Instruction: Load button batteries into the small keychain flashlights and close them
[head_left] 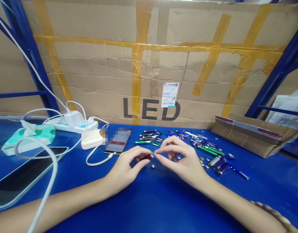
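My left hand (pixel 126 168) pinches a small red keychain flashlight (pixel 146 157) just above the blue table (pixel 151 200). My right hand (pixel 181 160) pinches something small and silver, like a button cell (pixel 155 155), at the flashlight's open end. One loose button cell (pixel 153 166) lies on the table just below the fingertips. Behind the hands lie several small flashlights (pixel 149 137) in black, green and silver. To the right lie more green and purple ones (pixel 212 152) and several loose button cells (pixel 204 162).
A phone (pixel 118 141) on a white cable lies left of the hands, beside a white power bank (pixel 92 139), a power strip (pixel 73 124) and a tissue pack (pixel 29 136). A tablet (pixel 22 176) sits at the left edge. A flat cardboard box (pixel 254 134) lies right; a large LED carton (pixel 149 64) stands behind.
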The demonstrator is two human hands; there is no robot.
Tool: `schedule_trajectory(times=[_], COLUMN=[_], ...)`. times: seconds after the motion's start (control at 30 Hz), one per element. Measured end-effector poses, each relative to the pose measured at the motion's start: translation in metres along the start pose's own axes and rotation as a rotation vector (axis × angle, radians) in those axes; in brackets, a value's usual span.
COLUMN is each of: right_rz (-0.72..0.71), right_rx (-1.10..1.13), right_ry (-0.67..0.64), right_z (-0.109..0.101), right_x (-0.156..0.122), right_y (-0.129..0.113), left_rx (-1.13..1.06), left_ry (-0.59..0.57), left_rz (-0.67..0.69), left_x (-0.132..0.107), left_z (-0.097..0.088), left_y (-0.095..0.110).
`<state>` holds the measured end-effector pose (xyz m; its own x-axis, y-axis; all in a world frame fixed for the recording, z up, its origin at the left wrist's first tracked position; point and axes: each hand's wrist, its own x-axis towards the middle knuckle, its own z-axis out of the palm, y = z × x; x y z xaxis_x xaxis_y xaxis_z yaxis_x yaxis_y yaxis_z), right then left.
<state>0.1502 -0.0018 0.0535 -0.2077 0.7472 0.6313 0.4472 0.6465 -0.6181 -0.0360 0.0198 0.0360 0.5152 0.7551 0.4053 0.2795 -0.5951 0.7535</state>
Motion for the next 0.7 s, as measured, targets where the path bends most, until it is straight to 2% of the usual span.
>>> schedule_trajectory(times=[0.4, 0.57, 0.7], right_rz=[0.312, 0.459, 0.436], right_rx=[0.18, 0.134, 0.088], right_ry=[-0.209, -0.238, -0.227], right_z=[0.002, 0.004, 0.003], right_x=[0.0, 0.001, 0.002], right_y=[0.009, 0.009, 0.012], left_rx=[0.02, 0.053, 0.077], left_ry=[-0.01, -0.053, 0.023], left_rz=[0.064, 0.067, 0.0], left_x=[-0.003, -0.003, -0.002], left_z=[-0.001, -0.001, -0.001], left_y=[0.003, 0.001, 0.0])
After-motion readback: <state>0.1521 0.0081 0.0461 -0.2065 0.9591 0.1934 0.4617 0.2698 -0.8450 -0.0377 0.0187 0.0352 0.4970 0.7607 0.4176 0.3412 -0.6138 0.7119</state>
